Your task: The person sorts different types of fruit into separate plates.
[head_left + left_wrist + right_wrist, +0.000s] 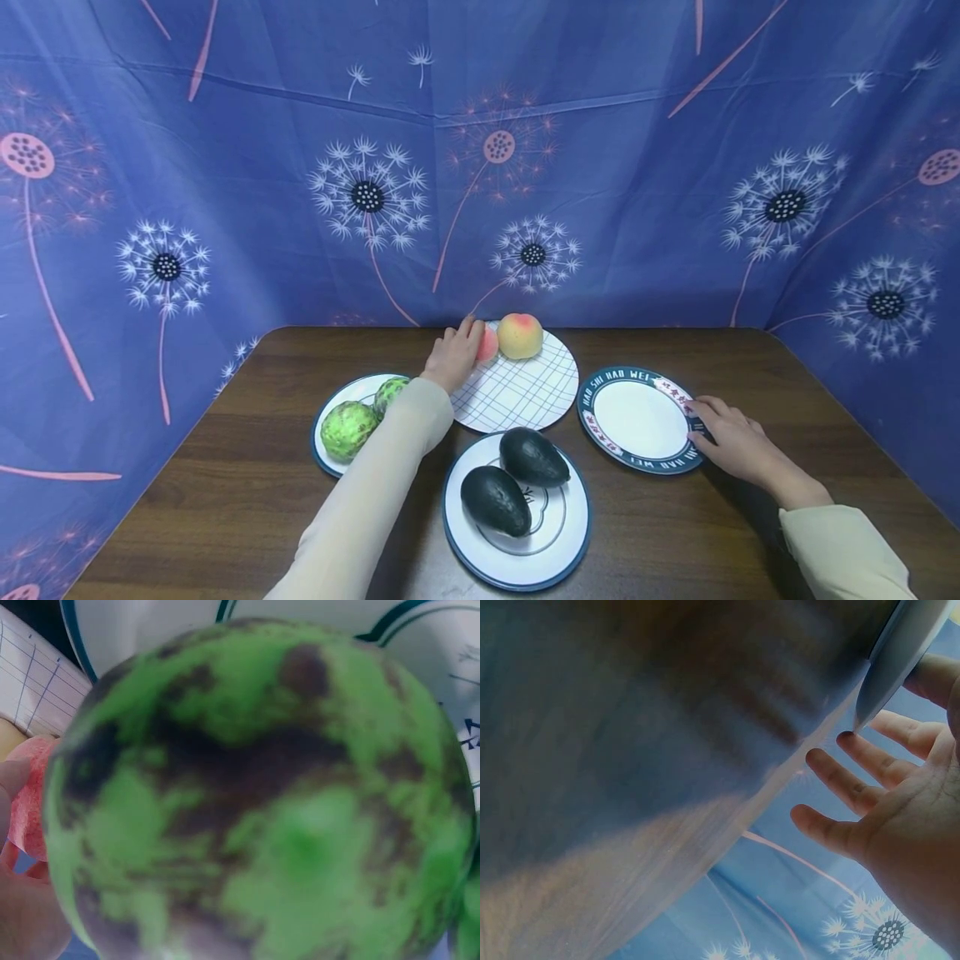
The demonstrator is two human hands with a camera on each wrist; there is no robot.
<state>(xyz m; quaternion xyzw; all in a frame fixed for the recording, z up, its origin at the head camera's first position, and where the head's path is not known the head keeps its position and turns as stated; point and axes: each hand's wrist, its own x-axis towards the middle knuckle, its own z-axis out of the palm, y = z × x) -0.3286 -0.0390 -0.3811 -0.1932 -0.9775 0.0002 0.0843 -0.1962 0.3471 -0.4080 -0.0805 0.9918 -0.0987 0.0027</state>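
The left hand (452, 360) grasps the pink peach (488, 343) at the far-left part of the checked plate (525, 393), apparently for secure handling, while the uncurled right hand (737, 438) touches the blue-rimmed plate (637, 418) right of the checked plate, presumably steadying it.

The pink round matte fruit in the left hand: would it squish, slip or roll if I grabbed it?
The pink round matte fruit might roll, because its visible side curves. It's probably not very slippery: the surface looks speckled and slightly rough. It seems fairly firm, since no dent shows where the left hand holds it.
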